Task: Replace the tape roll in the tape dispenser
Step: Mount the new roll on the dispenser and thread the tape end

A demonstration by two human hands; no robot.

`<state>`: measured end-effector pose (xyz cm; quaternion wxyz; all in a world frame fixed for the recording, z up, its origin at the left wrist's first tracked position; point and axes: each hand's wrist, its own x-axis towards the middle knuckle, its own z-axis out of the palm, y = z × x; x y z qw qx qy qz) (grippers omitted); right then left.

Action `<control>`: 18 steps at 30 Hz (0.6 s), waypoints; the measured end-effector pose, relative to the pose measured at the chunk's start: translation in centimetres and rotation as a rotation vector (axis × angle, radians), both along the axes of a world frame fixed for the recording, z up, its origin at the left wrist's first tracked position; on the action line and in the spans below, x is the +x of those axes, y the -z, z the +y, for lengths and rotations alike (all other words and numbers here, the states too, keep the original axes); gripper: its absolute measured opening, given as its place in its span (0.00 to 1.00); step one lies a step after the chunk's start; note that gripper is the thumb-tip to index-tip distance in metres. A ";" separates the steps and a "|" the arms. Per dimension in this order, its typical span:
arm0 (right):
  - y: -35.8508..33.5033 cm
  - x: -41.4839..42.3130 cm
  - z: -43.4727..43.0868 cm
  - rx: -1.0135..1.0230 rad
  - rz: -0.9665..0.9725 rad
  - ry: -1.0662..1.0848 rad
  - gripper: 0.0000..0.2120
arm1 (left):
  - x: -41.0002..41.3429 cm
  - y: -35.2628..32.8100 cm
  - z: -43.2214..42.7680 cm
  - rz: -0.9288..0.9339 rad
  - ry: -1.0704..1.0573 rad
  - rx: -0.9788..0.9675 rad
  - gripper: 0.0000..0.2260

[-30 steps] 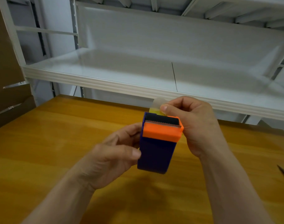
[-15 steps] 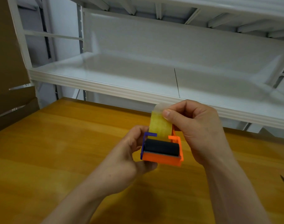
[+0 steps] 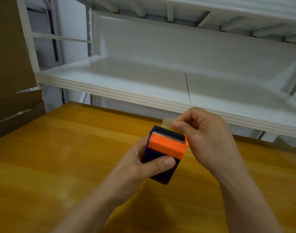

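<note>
gripping the purple-and-orange tape dispenser above the wooden table, the left hand is curling around its body while the right hand is pinching the tape end just above the cutter.

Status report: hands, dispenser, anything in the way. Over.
Left hand grips tape dispenser body. Right hand pinches tape end past the blade. Nothing blocking in view.

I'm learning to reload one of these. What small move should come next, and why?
Probably draw the tape end down onto the toothed blade: the right hand pinches it just past the blade, while the left hand grips the dispenser.
</note>
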<state>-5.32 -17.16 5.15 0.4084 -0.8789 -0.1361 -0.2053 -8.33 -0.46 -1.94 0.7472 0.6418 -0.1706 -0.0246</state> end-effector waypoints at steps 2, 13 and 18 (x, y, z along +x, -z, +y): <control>-0.2 -0.1 -0.2 -0.038 0.015 0.007 0.06 | 0.0 0.2 -0.1 0.002 0.011 0.024 0.33; -1.1 -0.9 -0.7 -0.011 0.065 -0.131 0.07 | -0.3 0.4 -0.6 -0.002 0.013 0.047 0.27; -1.0 -0.6 -0.8 0.085 0.085 -0.186 0.07 | -0.7 0.3 -1.0 -0.120 -0.143 0.213 0.22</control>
